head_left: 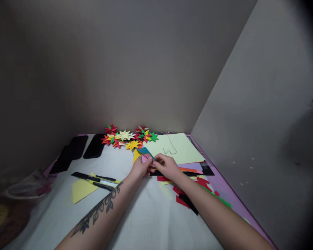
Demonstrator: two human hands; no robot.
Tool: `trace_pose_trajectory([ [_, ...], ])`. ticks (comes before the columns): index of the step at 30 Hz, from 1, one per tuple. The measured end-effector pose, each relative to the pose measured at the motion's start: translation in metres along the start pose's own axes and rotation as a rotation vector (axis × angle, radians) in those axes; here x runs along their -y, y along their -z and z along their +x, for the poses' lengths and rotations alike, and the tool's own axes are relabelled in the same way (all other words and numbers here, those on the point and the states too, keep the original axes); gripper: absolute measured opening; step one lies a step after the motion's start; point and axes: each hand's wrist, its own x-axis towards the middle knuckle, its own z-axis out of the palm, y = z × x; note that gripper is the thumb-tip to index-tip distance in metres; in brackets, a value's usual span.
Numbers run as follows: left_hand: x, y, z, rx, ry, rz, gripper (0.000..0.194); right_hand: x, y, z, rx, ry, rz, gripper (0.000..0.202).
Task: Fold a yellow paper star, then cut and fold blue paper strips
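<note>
Both hands meet over the middle of the table, in front of the paper stars. My left hand (141, 168) pinches a small piece of folded paper (145, 150), which shows teal on top and pink below. Whether it is one sheet or two I cannot tell. On its right side, my right hand (168, 166) has thumb and fingertips closed at the edge of the same paper. A yellow sheet (135, 156) shows just behind my left hand. The fingers hide the lower part of the folded paper.
Folded paper stars (124, 135) lie along the wall. A pale green sheet (182, 149) tops a paper stack at right, near red scraps (203, 182). Left are a black phone (94, 146), cutter knives (101, 180) and a yellow paper (82, 190).
</note>
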Motion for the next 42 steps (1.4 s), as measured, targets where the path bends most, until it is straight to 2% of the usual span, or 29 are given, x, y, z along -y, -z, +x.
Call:
trace_pose_trajectory([
  [7, -0.002, -0.001, -0.003, 0.002, -0.052, 0.012, 0.04, 0.022, -0.002, 0.025, -0.026, -0.027, -0.021, 0.016],
  [12, 0.001, -0.001, -0.002, 0.001, -0.065, 0.006, 0.045, 0.023, -0.003, 0.038, -0.035, -0.066, 0.044, 0.02],
  [19, 0.005, 0.002, 0.001, 0.049, -0.082, -0.029, 0.04, 0.021, -0.003, 0.047, -0.05, -0.138, 0.206, 0.028],
  [25, 0.006, 0.001, 0.0, 0.062, -0.073, -0.018, 0.039, 0.013, -0.001, 0.05, 0.03, -0.213, 0.423, 0.03],
  [31, 0.008, 0.001, 0.001, 0.061, -0.055, -0.049, 0.042, 0.012, 0.001, 0.047, 0.06, -0.24, 0.532, 0.03],
  [42, 0.009, 0.003, 0.003, 0.077, -0.06, -0.048, 0.038, 0.007, 0.0, 0.043, 0.118, -0.211, 0.492, 0.037],
])
